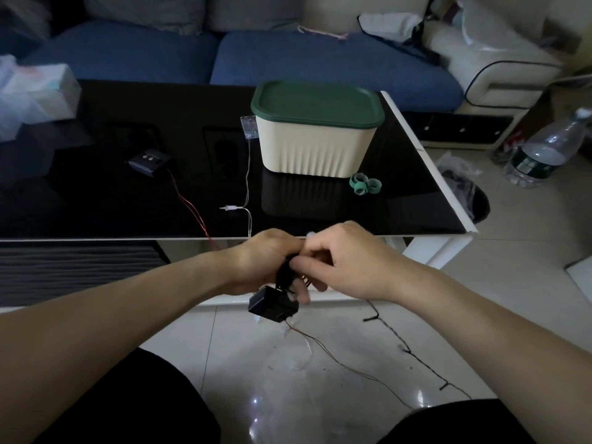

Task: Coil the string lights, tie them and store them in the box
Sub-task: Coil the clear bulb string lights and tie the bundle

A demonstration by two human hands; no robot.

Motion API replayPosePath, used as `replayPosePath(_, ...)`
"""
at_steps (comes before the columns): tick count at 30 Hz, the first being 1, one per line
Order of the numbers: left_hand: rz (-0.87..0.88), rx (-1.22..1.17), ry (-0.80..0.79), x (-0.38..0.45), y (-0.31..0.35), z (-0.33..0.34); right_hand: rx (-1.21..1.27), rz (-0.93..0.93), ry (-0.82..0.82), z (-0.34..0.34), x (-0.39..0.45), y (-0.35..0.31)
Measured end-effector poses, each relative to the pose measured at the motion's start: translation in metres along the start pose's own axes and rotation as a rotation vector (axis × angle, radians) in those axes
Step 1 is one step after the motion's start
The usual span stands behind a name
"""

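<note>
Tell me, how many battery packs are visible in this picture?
3. A black one lies on the table at left, a clear one is beside the box, and another black one hangs under the hands. More may be hidden.

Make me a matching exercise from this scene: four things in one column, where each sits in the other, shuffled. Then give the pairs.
Things:
1. cream box
2. green ties
3. water bottle
4. black battery pack

Places:
A. on the floor right of the table
B. hanging just below the hands
C. on the table, green lid closed
D. on the table by the box's front right corner

Pairs: 1-C, 2-D, 3-A, 4-B
</note>
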State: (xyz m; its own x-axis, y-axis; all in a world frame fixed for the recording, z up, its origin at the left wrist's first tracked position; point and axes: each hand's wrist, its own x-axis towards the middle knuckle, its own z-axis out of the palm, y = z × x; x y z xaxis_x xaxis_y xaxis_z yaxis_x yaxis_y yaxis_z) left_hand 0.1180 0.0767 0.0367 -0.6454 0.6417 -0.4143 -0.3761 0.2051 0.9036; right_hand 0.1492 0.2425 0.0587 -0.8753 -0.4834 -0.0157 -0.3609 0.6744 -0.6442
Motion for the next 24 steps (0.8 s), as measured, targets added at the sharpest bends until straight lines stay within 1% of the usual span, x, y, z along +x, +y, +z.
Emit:
replayPosePath(2, -0.012, 0.029, -0.066, 0.000, -0.001, -0.001, 0.039, 0.012, 0.063, -0.003, 0.000, 0.006)
replayPosePath(4, -0.023, 0.059, -0.096, 0.000, -0.001, -0.001, 0.061, 0.039, 0.100, -0.007, 0.000, 0.012)
replayPosePath(6, -0.033, 0.096, -0.105, 0.001, -0.001, -0.003, 0.131, 0.071, 0.054, -0.011, -0.001, 0.018)
replayPosePath(8, -0.057, 0.084, -0.115, 0.003, -0.002, -0.007, 0.189, 0.107, -0.017, -0.016, -0.002, 0.024)
replayPosePath(12, -0.048, 0.052, -0.115, 0.001, -0.002, -0.012, 0.202, 0.187, -0.137, -0.026, -0.005, 0.038)
replayPosePath(15, 0.002, 0.010, -0.002, 0.000, 0.001, -0.014, 0.200, 0.284, -0.175, -0.030, -0.006, 0.052)
replayPosePath(20, 0.074, -0.207, 0.266, 0.001, 0.010, -0.025, 0.212, 0.445, -0.228, -0.029, -0.009, 0.070)
replayPosePath(22, 0.095, -0.280, 0.327, 0.002, 0.012, -0.029, 0.238, 0.486, -0.217, -0.027, -0.008, 0.073)
replayPosePath(24, 0.102, -0.335, 0.354, 0.002, 0.012, -0.030, 0.212, 0.490, -0.193, -0.025, -0.007, 0.072)
